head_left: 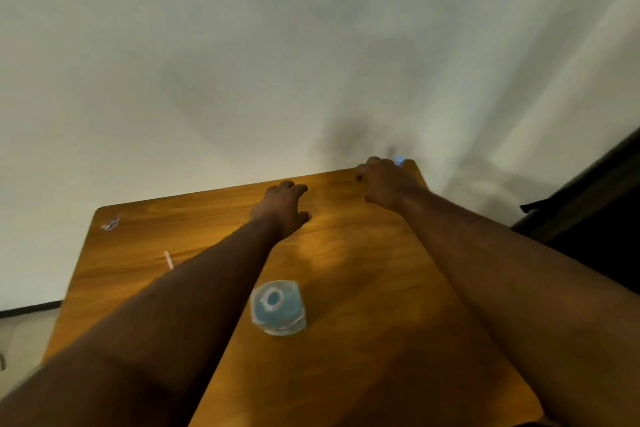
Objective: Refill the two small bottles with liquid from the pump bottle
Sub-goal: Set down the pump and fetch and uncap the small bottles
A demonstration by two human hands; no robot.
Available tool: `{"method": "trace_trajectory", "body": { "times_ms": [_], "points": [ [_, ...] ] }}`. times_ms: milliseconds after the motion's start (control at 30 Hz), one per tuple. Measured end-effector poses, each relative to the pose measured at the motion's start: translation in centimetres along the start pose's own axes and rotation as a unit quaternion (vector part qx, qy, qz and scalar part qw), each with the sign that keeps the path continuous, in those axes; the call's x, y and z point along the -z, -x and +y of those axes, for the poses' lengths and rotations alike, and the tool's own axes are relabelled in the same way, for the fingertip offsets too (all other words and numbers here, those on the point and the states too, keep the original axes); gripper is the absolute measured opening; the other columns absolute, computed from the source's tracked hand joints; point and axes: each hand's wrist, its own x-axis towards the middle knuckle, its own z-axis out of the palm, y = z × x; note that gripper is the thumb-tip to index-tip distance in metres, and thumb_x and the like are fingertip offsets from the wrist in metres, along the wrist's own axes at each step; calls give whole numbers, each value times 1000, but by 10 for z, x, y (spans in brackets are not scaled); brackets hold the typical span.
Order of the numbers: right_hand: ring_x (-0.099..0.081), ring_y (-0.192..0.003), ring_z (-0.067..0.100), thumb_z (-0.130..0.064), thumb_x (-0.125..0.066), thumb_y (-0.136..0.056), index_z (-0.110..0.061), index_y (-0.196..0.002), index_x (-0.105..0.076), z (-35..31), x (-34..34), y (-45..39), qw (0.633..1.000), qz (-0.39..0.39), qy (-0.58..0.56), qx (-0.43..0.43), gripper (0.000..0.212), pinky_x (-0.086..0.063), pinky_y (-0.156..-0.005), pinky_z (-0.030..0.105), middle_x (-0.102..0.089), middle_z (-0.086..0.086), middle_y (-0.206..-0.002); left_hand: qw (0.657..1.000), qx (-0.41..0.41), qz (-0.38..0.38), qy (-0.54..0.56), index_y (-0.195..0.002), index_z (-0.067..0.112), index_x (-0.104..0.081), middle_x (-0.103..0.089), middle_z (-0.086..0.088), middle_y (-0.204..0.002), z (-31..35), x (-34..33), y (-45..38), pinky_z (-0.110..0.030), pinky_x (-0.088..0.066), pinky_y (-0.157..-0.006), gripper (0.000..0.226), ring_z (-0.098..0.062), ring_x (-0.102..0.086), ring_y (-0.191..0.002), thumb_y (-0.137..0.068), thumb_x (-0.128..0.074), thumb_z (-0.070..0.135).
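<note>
The clear, squat plastic bottle of blue liquid [278, 308], likely light and slippery, suits a side grip; left hand [282, 210] loosely open, empty; right hand [386, 184] curled, contents unclear.

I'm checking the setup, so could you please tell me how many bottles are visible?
1 for certain: an open bottle of blue liquid stands mid-table, between the forearms. A blurred blue bit by the right hand, at the far edge, may be another; others may be hidden.

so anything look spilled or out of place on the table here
No spill shows on the wooden table. One oddity: the clear bottle of blue liquid stands with its neck open, no pump or cap on it. A thin white stick lies loose near the left edge. The right hand is closed around something small and blue at the far corner.
</note>
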Motion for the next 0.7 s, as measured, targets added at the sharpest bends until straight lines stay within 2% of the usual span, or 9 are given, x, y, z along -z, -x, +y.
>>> {"method": "trace_trajectory", "body": {
  "times_ms": [67, 100, 200, 300, 400, 700],
  "points": [
    [-42, -128, 35, 2, -55, -79, -14, -121, -58, 40, -9, 3, 1000, -2, -14, -17, 45, -44, -98, 44, -50, 8, -134, 1000, -12, -18, -12, -149, 23, -34, -35, -7, -154, 30, -8, -23, -49, -39, -109, 70, -31, -34, -140, -89, -66, 39],
    [-39, -131, 38, 6, -54, -78, -14, -125, -55, 56, -15, 3, 999, -5, -30, -21, 51, -46, -96, 45, -49, 8, -137, 999, -14, -26, -15, -149, 23, -33, -35, -7, -154, 43, -13, -33, -49, -40, -109, 71, -32, -34, -140, -88, -67, 39],
    [-54, -112, 30, 8, -59, -74, -26, -127, -50, 94, -23, -1, 997, -23, -70, -37, 63, -54, -79, 43, -46, 12, -138, 999, -2, -52, -16, -150, 23, -30, -32, -9, -156, 78, -33, -61, -48, -39, -109, 74, -34, -33, -141, -88, -68, 37],
    [-51, -117, 28, 0, -65, -77, -18, -125, -54, 116, -37, -10, 995, -42, -80, -33, 53, -48, -88, 37, -44, 10, -140, 997, 12, -73, -13, -149, 20, -33, -34, -9, -154, 97, -56, -82, -46, -42, -107, 73, -33, -37, -138, -87, -69, 36],
    [-49, -120, 28, -5, -68, -76, -18, -127, -54, 127, -50, -26, 995, -46, -92, -17, 54, -47, -94, 39, -47, 7, -137, 997, 38, -63, 3, -146, 19, -38, -41, -8, -150, 108, -80, -104, -43, -47, -103, 67, -31, -44, -132, -87, -69, 32],
    [-52, -115, 27, -7, -57, -90, -14, -136, -45, 131, -45, -87, 997, 41, -70, 15, 47, -50, -89, 35, -45, 10, -134, 987, 100, -120, 32, -149, 25, -28, -33, -14, -150, 110, -113, -157, -51, -49, -100, 86, -40, -42, -131, -80, -79, 25]
  ]
}}
